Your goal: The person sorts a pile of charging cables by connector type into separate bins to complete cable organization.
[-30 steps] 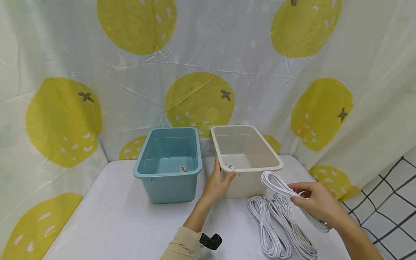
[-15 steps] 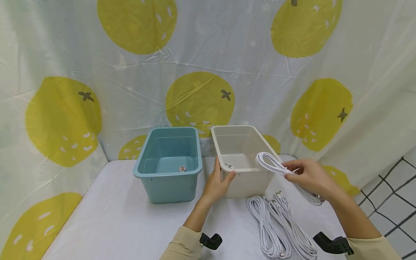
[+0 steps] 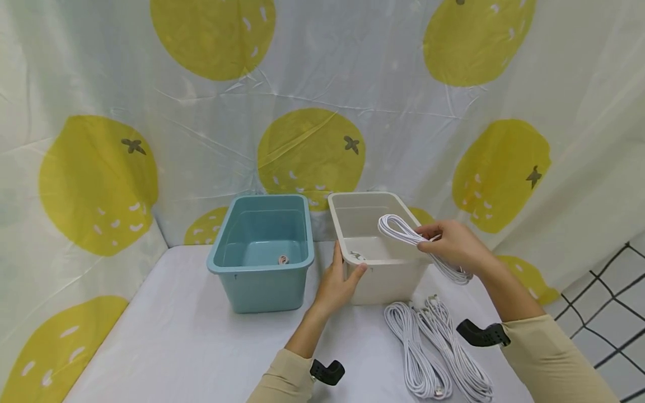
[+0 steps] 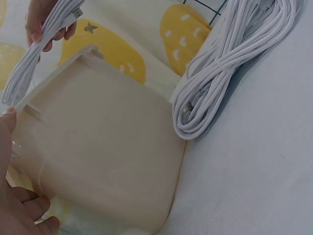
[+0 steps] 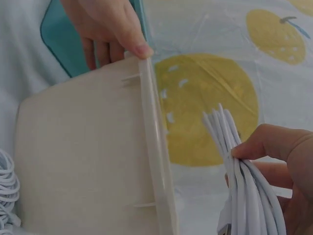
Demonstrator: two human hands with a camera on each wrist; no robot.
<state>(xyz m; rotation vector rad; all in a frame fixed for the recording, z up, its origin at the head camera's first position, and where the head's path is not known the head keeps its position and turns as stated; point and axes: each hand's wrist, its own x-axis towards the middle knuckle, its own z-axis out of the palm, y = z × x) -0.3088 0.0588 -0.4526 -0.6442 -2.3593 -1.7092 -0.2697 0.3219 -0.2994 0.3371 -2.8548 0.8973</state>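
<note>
My right hand [image 3: 456, 243] pinches a coiled white cable [image 3: 400, 229] between thumb and fingers, its looped end over the opening of the beige bin [image 3: 398, 261]. In the right wrist view a metal plug [image 5: 225, 229] shows on the held cable [image 5: 244, 191]. With thumb at the rim and fingers along the side, my left hand [image 3: 335, 285] grips the near left corner of that bin. Two more coiled white cables, a left coil [image 3: 410, 352] and a right coil [image 3: 456, 350], lie on the white tabletop in front of the bin.
A teal bin [image 3: 267, 291] stands left of the beige one, with a small round sticker [image 3: 283, 259] seen inside. Behind both hangs a lemon-print curtain [image 3: 393, 140]. A black wire grid [image 3: 604, 313] borders the table's right side.
My right hand has lifted the cable coil from beside the other coils and carried it up and left, over the beige bin's right rim. The left hand has stayed on the corner.
</note>
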